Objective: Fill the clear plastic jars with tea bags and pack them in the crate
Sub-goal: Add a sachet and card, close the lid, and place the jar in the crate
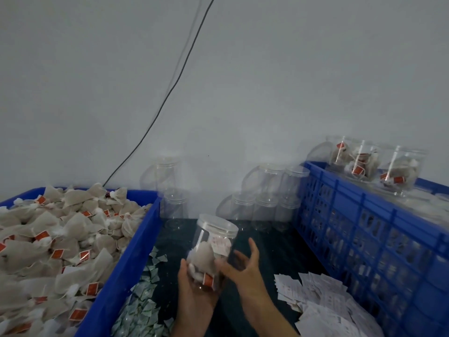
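One lidded jar (213, 249), tea bags inside, held above bench centre: left hand (194, 288) wraps base; right hand (245, 266) open-fingered, touching side. Filling looks done. Next: carry into crate (364, 229) at right edge, beside filled jars (379, 164).

Two bare forearms, hands (194, 285) ungloved, no sleeves

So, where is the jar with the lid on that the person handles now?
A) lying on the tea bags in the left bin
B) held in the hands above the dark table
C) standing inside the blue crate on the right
B: the lidded jar rests in the left hand with the right hand beside it, between the left bin and the crate.
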`<state>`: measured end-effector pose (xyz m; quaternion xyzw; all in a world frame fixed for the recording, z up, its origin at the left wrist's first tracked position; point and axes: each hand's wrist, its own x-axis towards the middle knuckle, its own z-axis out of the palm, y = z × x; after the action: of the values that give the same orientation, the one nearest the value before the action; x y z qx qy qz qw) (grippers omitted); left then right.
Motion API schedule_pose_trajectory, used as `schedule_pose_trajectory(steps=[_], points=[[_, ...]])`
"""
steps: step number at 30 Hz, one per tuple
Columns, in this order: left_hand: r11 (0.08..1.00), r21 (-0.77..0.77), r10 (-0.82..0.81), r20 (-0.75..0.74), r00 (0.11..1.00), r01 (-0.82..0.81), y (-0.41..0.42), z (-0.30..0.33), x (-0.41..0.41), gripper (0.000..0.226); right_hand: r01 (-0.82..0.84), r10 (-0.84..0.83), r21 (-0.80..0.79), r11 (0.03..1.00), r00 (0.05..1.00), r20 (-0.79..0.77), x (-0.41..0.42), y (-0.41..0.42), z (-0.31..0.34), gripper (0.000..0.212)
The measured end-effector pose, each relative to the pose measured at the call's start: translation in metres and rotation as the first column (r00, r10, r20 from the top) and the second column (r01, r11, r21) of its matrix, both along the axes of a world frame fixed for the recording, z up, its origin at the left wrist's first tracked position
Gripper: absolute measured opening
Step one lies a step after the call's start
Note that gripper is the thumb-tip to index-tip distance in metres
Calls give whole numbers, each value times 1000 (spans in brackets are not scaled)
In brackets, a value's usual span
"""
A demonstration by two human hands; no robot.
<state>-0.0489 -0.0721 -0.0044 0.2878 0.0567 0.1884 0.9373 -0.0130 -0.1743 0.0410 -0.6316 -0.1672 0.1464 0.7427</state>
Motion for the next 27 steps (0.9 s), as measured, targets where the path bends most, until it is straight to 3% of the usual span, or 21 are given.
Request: schedule_pose_trajectory(steps=[4,6,9,12,15,18,27], points=[[993,-33,-111,-26,994,110,-5,0,-2,58,11,-11,-32,999,1000,-17,-3,4,-24,106],[991,26,-129,-74,989,131,-11,2,-2,60,24,-24,-16,1000,1000,-2,-3,4,-29,96],[973,217,-32,-195,980,74,-16,9,8,41,59,-59,-2,998,998,-16,0,-1,-32,83],[880,475,120,-216,969,-3,-13,12,7,29,133,-133,-1,991,991,-8,7,-13,-29,82],[754,654,167,-103,980,-60,-12,8,3,33,193,-193,-11,981,981,2,13,-28,-17,79],[672,733,164,-8,986,-105,-21,18,12,37,230,-228,-20,973,972,48,19,-42,4,77],[550,808,76,201,977,-210,-84,107,51,31,321,-336,98,942,906,258,41,-111,87,78]])
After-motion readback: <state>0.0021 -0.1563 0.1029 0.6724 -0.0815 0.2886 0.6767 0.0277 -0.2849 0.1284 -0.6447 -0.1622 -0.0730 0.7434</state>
